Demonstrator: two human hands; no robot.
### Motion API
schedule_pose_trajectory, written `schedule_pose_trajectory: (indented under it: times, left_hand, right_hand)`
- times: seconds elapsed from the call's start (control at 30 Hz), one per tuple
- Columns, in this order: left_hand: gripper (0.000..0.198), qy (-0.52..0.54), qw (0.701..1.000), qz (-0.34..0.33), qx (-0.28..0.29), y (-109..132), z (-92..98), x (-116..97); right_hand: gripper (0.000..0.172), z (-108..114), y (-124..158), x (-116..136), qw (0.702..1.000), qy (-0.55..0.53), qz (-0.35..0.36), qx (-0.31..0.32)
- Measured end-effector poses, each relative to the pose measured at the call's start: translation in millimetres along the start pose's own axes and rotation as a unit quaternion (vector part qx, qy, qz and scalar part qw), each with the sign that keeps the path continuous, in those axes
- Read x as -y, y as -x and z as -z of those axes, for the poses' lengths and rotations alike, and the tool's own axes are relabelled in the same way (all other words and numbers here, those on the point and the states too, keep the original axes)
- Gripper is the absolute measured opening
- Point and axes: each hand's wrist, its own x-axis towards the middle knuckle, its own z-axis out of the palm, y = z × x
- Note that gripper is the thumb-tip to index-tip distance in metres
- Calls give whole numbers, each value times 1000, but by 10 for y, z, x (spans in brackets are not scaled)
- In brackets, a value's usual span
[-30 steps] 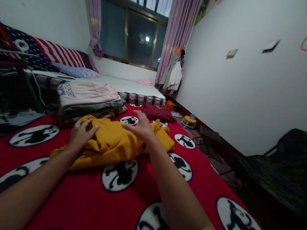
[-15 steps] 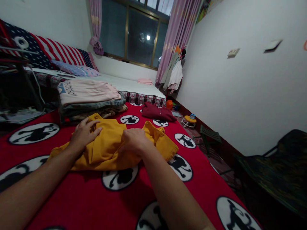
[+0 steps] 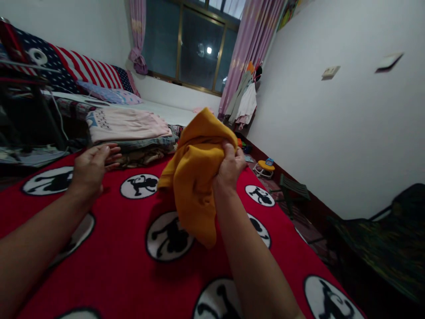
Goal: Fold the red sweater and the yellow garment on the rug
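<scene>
My right hand (image 3: 229, 165) grips a bunched mustard-yellow garment (image 3: 199, 177) by its upper right side and holds it raised over the bed. The cloth hangs down in folds, so I cannot make out which garment it is. To the left, my left hand (image 3: 93, 166) hovers empty with its fingers apart, near a stack of folded clothes (image 3: 131, 126) topped by a pale pink piece with lettering. Beneath both hands lies a red blanket (image 3: 122, 257) patterned with white ovals and black monkey figures. The dark red folded garment seen before is hidden behind the yellow cloth.
Behind the stack stands a second bed (image 3: 166, 114) with a flag-patterned cushion (image 3: 83, 66) and a pillow (image 3: 111, 94). Along the right are a small yellow stool (image 3: 265, 166), a folding stool (image 3: 294, 188) and a camouflage chair (image 3: 381, 243). Clothes (image 3: 245, 104) hang beside the curtain.
The yellow garment, spread on the blanket before, has been lifted and bunched up by my right hand, which moved right and up. My left hand has let go of it and moved left.
</scene>
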Motion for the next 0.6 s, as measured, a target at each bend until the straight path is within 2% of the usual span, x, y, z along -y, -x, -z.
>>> schedule_pose_trajectory:
  times: [0.07,0.13,0.2,0.27,0.33,0.37,0.4,0.43,0.47,0.5,0.53,0.6]
  left_hand:
    - [31,0,1000,-12,7,36,-37,-3]
    - [31,1,1000,-19,22,76,-92,14]
    - [31,3,999,-31,36,118,-153,28]
    - [31,6,998,-37,47,160,-206,27]
    - [32,9,998,-36,60,197,-242,18]
    - [33,9,997,-34,66,210,-251,15]
    - [34,9,997,-32,70,217,-254,16]
    - [35,7,997,-32,74,218,-249,22]
    - [37,-2,997,-36,74,211,-239,35]
    - [38,-19,996,-45,71,197,-225,54]
    - [39,-40,995,-58,67,177,-209,81]
    - [39,-75,993,-83,42,119,-178,153]
  right_hand:
    - [35,91,-104,115,995,10,77,-55]
    - [38,168,-175,212,986,33,143,-77]
    - [40,207,-203,269,978,65,184,-75]
    - [43,203,-183,285,976,99,189,-38]
    - [44,165,-111,270,978,128,151,67]
    - [44,140,-57,253,970,142,120,159]
    - [43,111,7,232,948,154,84,267]
    - [43,82,75,207,912,164,50,372]
    - [43,53,144,178,870,173,24,461]
    - [44,27,207,148,831,184,11,524]
    - [46,4,257,117,805,198,9,559]
    - [50,-21,308,58,797,250,36,549]
